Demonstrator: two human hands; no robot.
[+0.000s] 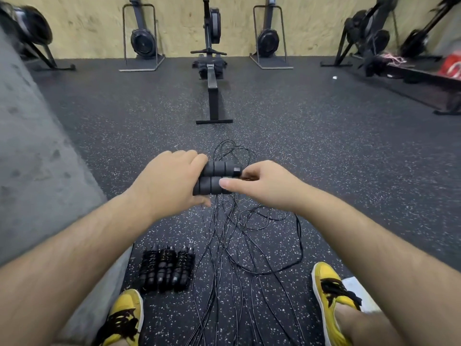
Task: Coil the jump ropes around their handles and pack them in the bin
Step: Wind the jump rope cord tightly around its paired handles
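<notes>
Yellow shoes (331, 293) frame a loose tangle of black rope (239, 240) on the speckled floor (349, 158). Above it, the left hand (169, 181) grips two black foam handles (217, 176) side by side; the right hand (264, 183) pinches their right end. Three coiled ropes (166, 268) lie beside the left shoe (124, 318).

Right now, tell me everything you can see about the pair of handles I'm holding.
The pair of handles is black, ribbed in rounded segments and foam-like. They lie side by side, roughly level, above the speckled floor. The left hand wraps their left ends. The right hand pinches near their right ends, thumb on the nearer handle. Thin black cords trail on the floor beneath them.
</notes>
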